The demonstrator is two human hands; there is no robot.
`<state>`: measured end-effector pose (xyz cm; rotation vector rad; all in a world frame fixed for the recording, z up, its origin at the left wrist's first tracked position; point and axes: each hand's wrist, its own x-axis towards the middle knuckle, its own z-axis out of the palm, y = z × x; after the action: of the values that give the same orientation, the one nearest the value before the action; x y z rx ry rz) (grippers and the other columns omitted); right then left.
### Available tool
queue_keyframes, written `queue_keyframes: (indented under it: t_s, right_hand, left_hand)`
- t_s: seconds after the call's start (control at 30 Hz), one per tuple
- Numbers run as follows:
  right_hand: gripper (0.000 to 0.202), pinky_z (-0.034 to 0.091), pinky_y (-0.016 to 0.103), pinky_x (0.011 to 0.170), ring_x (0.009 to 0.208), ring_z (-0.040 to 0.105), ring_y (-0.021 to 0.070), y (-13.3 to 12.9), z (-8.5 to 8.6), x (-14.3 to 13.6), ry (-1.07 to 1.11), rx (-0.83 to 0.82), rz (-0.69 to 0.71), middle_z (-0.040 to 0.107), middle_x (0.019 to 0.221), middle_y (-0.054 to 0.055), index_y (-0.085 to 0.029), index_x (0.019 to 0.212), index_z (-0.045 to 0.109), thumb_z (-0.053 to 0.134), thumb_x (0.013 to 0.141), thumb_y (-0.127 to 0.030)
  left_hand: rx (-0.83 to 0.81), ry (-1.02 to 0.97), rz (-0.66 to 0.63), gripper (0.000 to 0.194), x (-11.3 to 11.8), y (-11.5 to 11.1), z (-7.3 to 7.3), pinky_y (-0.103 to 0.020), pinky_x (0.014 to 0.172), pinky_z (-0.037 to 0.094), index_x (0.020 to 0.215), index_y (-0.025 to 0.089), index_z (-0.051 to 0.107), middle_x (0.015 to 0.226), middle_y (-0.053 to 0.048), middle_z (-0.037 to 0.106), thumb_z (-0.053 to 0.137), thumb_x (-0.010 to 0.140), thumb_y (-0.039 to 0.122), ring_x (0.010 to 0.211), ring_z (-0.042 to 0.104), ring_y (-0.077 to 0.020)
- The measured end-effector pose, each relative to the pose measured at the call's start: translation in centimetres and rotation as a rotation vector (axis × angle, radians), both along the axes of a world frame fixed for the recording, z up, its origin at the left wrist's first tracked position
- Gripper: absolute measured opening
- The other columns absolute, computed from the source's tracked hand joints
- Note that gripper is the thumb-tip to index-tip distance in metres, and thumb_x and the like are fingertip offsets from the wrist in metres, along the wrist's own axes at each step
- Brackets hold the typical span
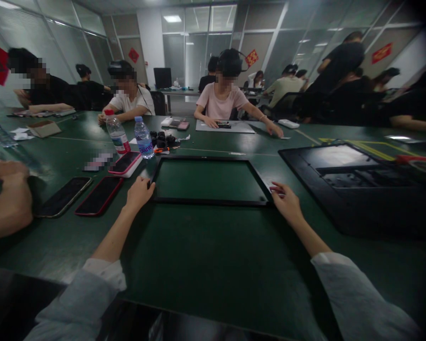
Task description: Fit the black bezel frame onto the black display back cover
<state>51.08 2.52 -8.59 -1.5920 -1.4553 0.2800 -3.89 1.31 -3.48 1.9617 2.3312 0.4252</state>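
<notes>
A thin black rectangular screen bezel [209, 202] lies in front of me on the green table, and the tabletop shows through its opening. My left hand [141, 192] grips its left side near the front corner, fingers closed around the edge. On the opposite side my right hand [287, 202] holds the right edge by the front corner, with its fingertips bent over the bar. To the right rests a large black panel [315, 189], apparently a monitor's back part, with a shiny plate and recesses.
Left of the bezel lie a red-cased phone [99, 195], a dark phone [64, 196] and a pink-edged phone [125, 163] on a white box. Two water bottles [144, 138] [117, 132] stand behind them. A co-worker's arm [10, 203] rests at far left; other people sit across the table [199, 265].
</notes>
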Motion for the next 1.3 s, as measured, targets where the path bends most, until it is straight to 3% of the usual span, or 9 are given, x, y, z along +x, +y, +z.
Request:
queue_keyframes:
  t_s: [0.17, 0.37, 0.47, 0.73, 1.0, 1.3]
  right_hand:
    - [0.057, 0.056, 0.059, 0.104, 0.12, 0.069, 0.0339, 0.4, -0.7, 0.3, 0.062, -0.015, 0.091, 0.069, 0.133, 0.018, -0.021, 0.136, 0.06, 0.063, 0.084, -0.046]
    - [0.063, 0.043, 0.059, 0.12, 0.139, 0.057, 0.0344, 0.5, -1.0, 0.5, -0.019, 0.004, 0.137, 0.061, 0.148, 0.017, -0.021, 0.143, 0.055, 0.064, 0.086, -0.048]
    - [0.063, 0.043, 0.059, 0.12, 0.139, 0.057, 0.035, 0.5, -1.0, 0.5, -0.044, -0.001, 0.132, 0.061, 0.147, 0.018, -0.02, 0.143, 0.055, 0.063, 0.087, -0.047]
    - [0.065, 0.044, 0.057, 0.119, 0.134, 0.061, 0.037, 0.4, -0.7, 0.1, -0.083, -0.017, 0.095, 0.063, 0.142, 0.024, -0.012, 0.143, 0.056, 0.059, 0.087, -0.045]
    - [0.061, 0.05, 0.06, 0.111, 0.125, 0.066, 0.0381, 1.0, -1.0, 0.6, -0.139, 0.01, 0.052, 0.068, 0.132, 0.022, -0.014, 0.138, 0.061, 0.06, 0.084, -0.043]
    - [0.06, 0.05, 0.057, 0.111, 0.121, 0.067, 0.0364, 1.4, -1.2, 0.8, -0.156, 0.039, 0.076, 0.069, 0.128, 0.022, -0.012, 0.136, 0.062, 0.06, 0.083, -0.041]
  left_hand:
    - [0.046, -0.082, -0.011, 0.061, 0.2, 0.5, -0.6, -0.04, 0.102, 0.052, 0.147, 0.015, 0.059, 0.141, -0.018, 0.061, 0.039, 0.104, 0.054, 0.122, 0.065, -0.0302]
    - [0.105, -0.171, -0.097, 0.069, 0.7, 1.0, -0.9, -0.042, 0.112, 0.045, 0.157, 0.009, 0.044, 0.144, -0.02, 0.061, 0.042, 0.104, 0.053, 0.13, 0.06, -0.0298]
    - [0.106, -0.122, -0.108, 0.071, 1.0, 0.8, -0.9, -0.048, 0.116, 0.041, 0.158, 0.011, 0.043, 0.15, -0.021, 0.057, 0.043, 0.103, 0.056, 0.14, 0.052, -0.0342]
    - [0.014, -0.116, -0.255, 0.087, 2.0, -0.2, -0.7, -0.058, 0.12, 0.033, 0.163, 0.022, 0.035, 0.171, -0.018, 0.029, 0.049, 0.094, 0.074, 0.155, 0.03, -0.0395]
    - [-0.079, -0.065, -0.385, 0.098, 2.0, -1.1, 0.2, -0.064, 0.122, 0.027, 0.163, 0.027, 0.038, 0.17, -0.016, 0.032, 0.064, 0.083, 0.076, 0.157, 0.022, -0.0425]
    - [-0.057, -0.083, -0.402, 0.098, 1.8, -0.6, -0.5, -0.071, 0.12, 0.027, 0.16, 0.029, 0.043, 0.168, -0.016, 0.037, 0.065, 0.08, 0.08, 0.157, 0.022, -0.0462]
